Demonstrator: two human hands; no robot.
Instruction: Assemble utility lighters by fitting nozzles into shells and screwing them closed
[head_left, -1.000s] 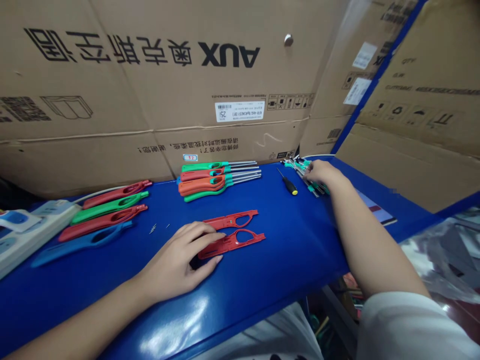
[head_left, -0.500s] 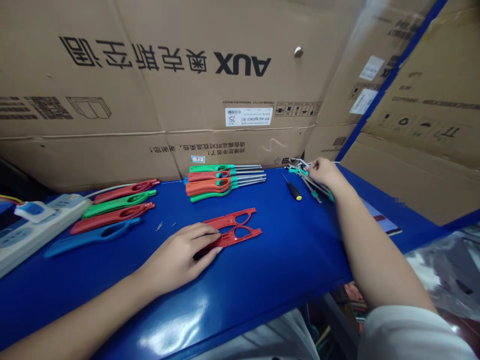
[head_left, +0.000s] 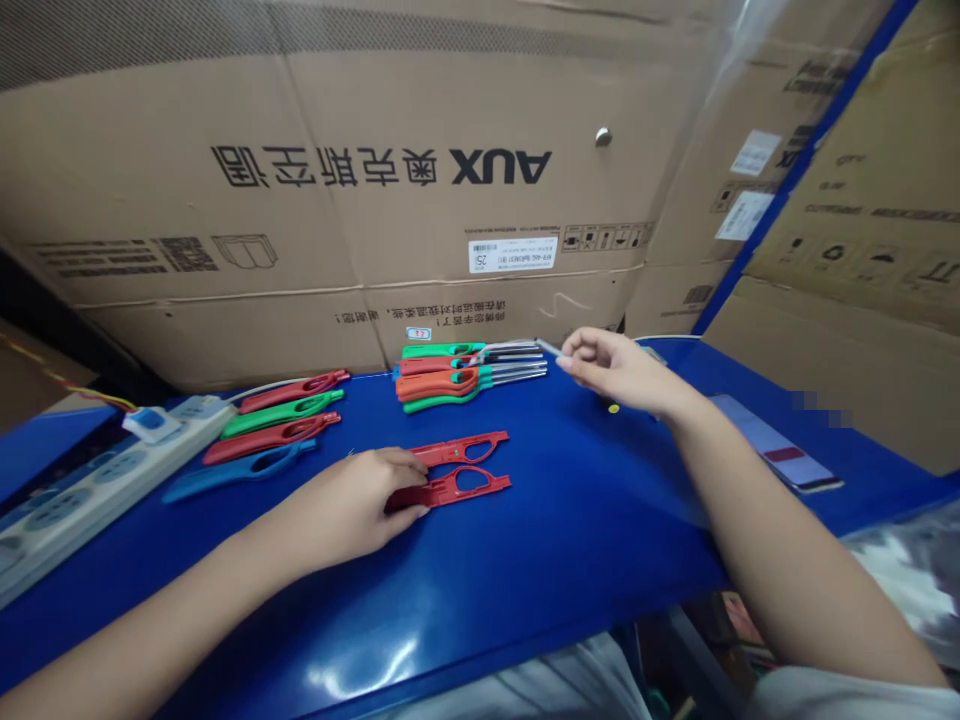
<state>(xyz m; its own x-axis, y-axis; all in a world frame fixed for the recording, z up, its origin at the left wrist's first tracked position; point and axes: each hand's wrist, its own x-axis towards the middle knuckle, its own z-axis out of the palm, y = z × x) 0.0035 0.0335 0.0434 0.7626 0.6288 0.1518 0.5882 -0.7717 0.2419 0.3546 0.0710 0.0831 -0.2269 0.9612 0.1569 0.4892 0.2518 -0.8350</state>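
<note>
My left hand [head_left: 367,505] rests on the blue table with its fingers curled round the near end of a red lighter shell half [head_left: 469,485]. A second red shell half [head_left: 457,450] lies just behind it, partly under my fingertips. My right hand [head_left: 611,365] is raised over the back of the table, thumb and fingers pinching a slim grey metal rod [head_left: 550,348] that points left. A pale wire-like strand [head_left: 499,350] shows to the rod's left, over the finished-looking lighters [head_left: 439,382] with metal tubes. My right hand mostly covers a screwdriver, whose yellow end [head_left: 613,408] shows.
Red, green and blue lighter handles [head_left: 274,425] lie at the left beside a white power strip [head_left: 52,500]. Cardboard [head_left: 375,230] walls the back. A phone [head_left: 780,445] lies at the right. The table [head_left: 525,570] ends at the front edge.
My right hand has moved left from the pile of metal and green parts, bringing the slim rod with it. My left hand stays at the red shell halves. The camera view has shifted.
</note>
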